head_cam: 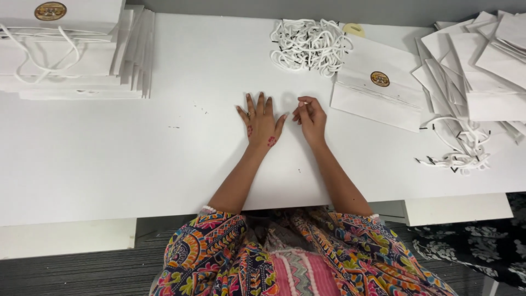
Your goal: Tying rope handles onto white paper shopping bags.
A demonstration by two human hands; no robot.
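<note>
Fingers of the right hand [310, 117] curl, perhaps pinching something tiny, nearer the flat white paper bag [378, 90] just right of it than the splayed, empty left hand [262, 121].

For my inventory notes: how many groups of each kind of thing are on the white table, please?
Stacks of white paper bags: 2, left and right
Single flat white bag with round emblem: 1
Heaps of white cord handles: 2, top centre and right
Total: 5
</note>
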